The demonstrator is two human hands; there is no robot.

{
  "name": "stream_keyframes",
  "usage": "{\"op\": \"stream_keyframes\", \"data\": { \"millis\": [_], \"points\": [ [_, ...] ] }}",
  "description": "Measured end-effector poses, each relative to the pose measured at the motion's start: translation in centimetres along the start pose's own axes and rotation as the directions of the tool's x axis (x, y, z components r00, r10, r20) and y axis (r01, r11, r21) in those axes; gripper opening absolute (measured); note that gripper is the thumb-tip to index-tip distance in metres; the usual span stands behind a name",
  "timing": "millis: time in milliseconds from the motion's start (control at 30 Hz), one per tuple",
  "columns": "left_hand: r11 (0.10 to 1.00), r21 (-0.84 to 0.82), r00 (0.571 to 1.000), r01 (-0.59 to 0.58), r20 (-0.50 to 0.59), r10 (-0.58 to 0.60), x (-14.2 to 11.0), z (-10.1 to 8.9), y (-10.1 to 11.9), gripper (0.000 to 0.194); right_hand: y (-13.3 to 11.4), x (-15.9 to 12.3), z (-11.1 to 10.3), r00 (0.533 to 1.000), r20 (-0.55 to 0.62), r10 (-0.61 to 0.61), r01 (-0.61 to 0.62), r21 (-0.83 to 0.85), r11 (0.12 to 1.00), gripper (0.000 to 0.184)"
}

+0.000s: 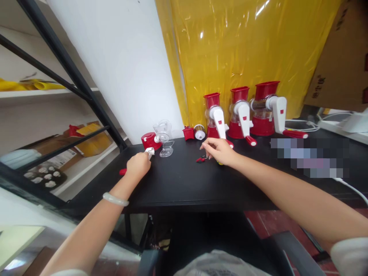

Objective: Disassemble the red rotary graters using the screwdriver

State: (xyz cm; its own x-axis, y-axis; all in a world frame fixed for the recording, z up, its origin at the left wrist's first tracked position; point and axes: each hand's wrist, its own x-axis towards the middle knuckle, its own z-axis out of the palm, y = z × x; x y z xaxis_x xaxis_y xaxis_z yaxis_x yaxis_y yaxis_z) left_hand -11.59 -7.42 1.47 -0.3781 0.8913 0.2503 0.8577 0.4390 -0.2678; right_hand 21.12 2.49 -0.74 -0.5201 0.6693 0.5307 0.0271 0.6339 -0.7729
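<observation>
My left hand [138, 165] is closed around a white crank handle [150, 152], whose red grip [123, 171] sticks out on the hand's far left side. Just beyond it are a red base [151, 141] and several clear plastic parts [163, 134] of a rotary grater. My right hand [217, 150] has its fingers curled and tips close together; whatever they may hold is too small to see. Below those fingertips a small red piece [200, 159] lies on the black table [184, 184]. Under the right palm a bit of something yellow [220, 163] shows, mostly hidden.
Three assembled red and white rotary graters [243, 115] stand along the back. Left of them sit a red hopper piece [188, 133] and a grating drum [199, 132]. A white cable [352, 189] runs at the right. A black-framed shelf [86, 92] borders the left side.
</observation>
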Motion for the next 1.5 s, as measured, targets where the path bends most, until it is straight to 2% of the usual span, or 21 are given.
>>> {"op": "stream_keyframes", "data": {
  "millis": [100, 200, 267, 333, 367, 433, 567, 767, 867, 967, 1067, 1133, 1200, 1267, 1333, 1400, 1500],
  "points": [
    [0.998, 0.050, 0.991, -0.031, -0.125, 0.037, -0.1, 0.0, -0.2, 0.034, 0.0, 0.0, 0.0, 1.000, -0.002, 0.000, 0.000, 0.003, 1.000, 0.036],
    [0.997, 0.081, 0.980, -0.001, -0.197, 0.017, 0.1, 0.1, -0.5, 0.032, 0.0, 0.0, 0.0, 1.000, 0.000, 0.000, 0.000, 0.001, 1.000, 0.034],
    [0.999, 0.013, 0.987, 0.039, -0.154, -0.037, 0.6, 0.5, -0.9, 0.036, -0.1, -0.1, -0.1, 1.000, -0.002, 0.001, -0.001, 0.004, 1.000, 0.034],
    [0.991, -0.109, 0.996, 0.081, -0.022, -0.084, 1.4, 1.0, -1.5, 0.044, -0.2, -0.1, -0.1, 1.000, -0.006, 0.004, -0.004, 0.012, 1.000, 0.034],
    [0.983, -0.159, 0.995, 0.096, 0.044, -0.090, 1.8, 1.4, -1.9, 0.048, -0.2, -0.1, -0.1, 1.000, -0.006, 0.006, -0.006, 0.016, 1.000, 0.034],
    [0.972, -0.218, 0.993, 0.090, 0.091, -0.072, 2.4, 2.1, -2.5, 0.054, -0.3, -0.1, -0.1, 1.000, -0.006, 0.010, -0.010, 0.017, 1.000, 0.036],
    [0.954, -0.286, 0.994, 0.090, 0.092, -0.066, 3.1, 2.7, -3.5, 0.064, -0.3, -0.1, 0.0, 1.000, -0.010, 0.008, -0.008, 0.010, 1.000, 0.038],
    [0.926, -0.360, 0.983, 0.112, 0.175, -0.051, 3.1, 1.8, -4.1, 0.065, -0.1, -0.1, -0.1, 1.000, -0.005, 0.000, 0.000, 0.010, 1.000, 0.037],
    [0.915, -0.386, 0.982, 0.122, 0.182, -0.054, 3.0, 1.7, -4.1, 0.071, 0.1, 0.0, 0.0, 1.000, -0.005, -0.002, 0.002, 0.018, 1.000, 0.036],
    [0.910, -0.398, 0.987, 0.115, 0.150, -0.059, 2.9, 1.9, -4.0, 0.076, 0.2, -0.1, 0.1, 1.000, 0.002, 0.003, -0.003, 0.021, 1.000, 0.036],
    [0.922, -0.381, 0.997, 0.072, 0.040, -0.062, 2.6, 1.9, -3.6, 0.083, 0.0, 0.1, -0.2, 1.000, -0.017, -0.017, 0.017, 0.010, 1.000, 0.042],
    [0.933, -0.358, 0.995, 0.028, -0.075, -0.059, 2.2, 1.4, -2.9, 0.086, -0.2, 0.4, -1.0, 0.994, -0.086, -0.069, 0.069, -0.011, 0.998, 0.049],
    [0.938, -0.347, 0.981, -0.019, -0.188, -0.050, 1.6, 0.3, -1.7, 0.084, -0.2, 0.9, -2.4, 0.960, -0.227, -0.163, 0.152, -0.065, 0.986, 0.056],
    [0.927, -0.358, 0.962, -0.114, -0.273, 0.013, 0.7, -1.3, 0.2, 0.082, 0.3, 1.7, -4.2, 0.878, -0.395, -0.270, 0.224, -0.159, 0.962, 0.060],
    [0.881, -0.383, 0.933, -0.277, -0.325, 0.152, -0.4, -3.1, 2.8, 0.074, 1.4, 2.4, -5.8, 0.798, -0.503, -0.332, 0.240, -0.240, 0.941, 0.066],
    [0.798, -0.388, 0.871, -0.461, -0.370, 0.324, -1.6, -4.7, 6.0, 0.064, 2.8, 3.1, -6.9, 0.790, -0.513, -0.334, 0.195, -0.306, 0.932, 0.066],
    [0.653, -0.396, 0.763, -0.645, -0.290, 0.578, -3.1, -6.3, 11.1, 0.058, 4.6, 3.7, -7.2, 0.837, -0.510, -0.199, 0.021, -0.334, 0.942, 0.056]
  ]
}}
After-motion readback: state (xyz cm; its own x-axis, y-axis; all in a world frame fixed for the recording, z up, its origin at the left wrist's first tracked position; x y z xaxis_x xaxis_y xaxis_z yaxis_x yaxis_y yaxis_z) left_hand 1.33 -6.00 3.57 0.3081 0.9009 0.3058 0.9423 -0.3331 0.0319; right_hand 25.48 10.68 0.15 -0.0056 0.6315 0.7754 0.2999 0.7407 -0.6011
